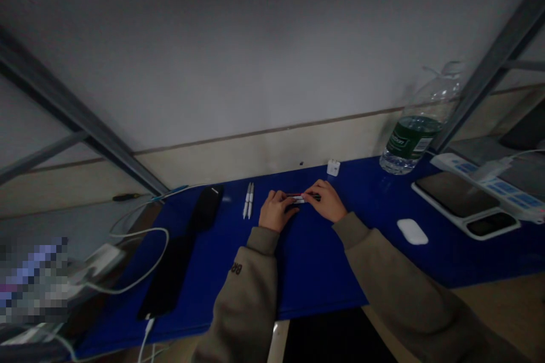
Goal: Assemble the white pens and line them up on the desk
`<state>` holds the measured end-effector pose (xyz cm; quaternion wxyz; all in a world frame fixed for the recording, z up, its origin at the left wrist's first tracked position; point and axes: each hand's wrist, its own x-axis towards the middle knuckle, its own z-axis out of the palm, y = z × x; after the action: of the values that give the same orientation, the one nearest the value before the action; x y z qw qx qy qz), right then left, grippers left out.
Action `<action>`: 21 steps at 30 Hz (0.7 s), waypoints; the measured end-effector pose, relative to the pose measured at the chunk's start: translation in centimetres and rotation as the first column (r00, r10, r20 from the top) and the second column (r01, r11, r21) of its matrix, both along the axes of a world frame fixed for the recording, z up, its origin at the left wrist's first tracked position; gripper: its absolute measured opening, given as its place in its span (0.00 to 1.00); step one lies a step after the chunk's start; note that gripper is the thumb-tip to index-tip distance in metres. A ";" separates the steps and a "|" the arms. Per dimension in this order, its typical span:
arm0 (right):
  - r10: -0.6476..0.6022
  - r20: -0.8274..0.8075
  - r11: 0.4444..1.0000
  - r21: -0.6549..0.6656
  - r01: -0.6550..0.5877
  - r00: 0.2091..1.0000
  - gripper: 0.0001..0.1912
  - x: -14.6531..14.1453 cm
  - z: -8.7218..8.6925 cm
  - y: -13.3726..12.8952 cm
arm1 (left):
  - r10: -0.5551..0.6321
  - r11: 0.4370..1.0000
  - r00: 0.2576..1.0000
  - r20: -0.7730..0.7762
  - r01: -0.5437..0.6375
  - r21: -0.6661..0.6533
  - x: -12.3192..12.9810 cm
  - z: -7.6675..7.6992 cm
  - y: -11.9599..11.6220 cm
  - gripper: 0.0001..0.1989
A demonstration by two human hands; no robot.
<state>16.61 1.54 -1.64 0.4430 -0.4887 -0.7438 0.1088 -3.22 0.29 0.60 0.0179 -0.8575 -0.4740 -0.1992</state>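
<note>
Left hand (276, 211) and right hand (326, 201) grip a small red-and-white item (299, 199) (mostly hidden, too small to identify)

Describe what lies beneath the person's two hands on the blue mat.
The left hand and right hand pinch a slim red, white and black item; its ends and the blue mat beneath the hands are covered.

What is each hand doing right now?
Left hand: closed, fingers holding a small thin stick.
Right hand: closed, fingers holding the other end.
</note>
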 end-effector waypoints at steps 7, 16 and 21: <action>-0.062 -0.076 0.998 0.002 0.063 0.995 0.14 0.3 0.4 0.2 | -0.050 0.999 0.997 0.057 0.050 -0.001 0.2 -0.5 0.2 0.16; 0.050 0.012 0.999 0.018 -0.051 0.999 0.11 0.3 0.7 -0.2 | -0.073 0.997 0.995 -0.060 0.073 -0.013 0.7 -0.1 0.0 0.11; 0.205 0.161 0.979 -0.045 -0.200 0.965 0.13 0.4 1.1 -0.6 | 0.024 0.996 0.998 -0.065 -0.018 0.084 0.3 1.1 -0.2 0.12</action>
<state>17.00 0.96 -0.56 0.3596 -0.4237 -0.8222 0.1231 -2.88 0.06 1.73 0.0714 -0.8570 -0.4734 -0.1904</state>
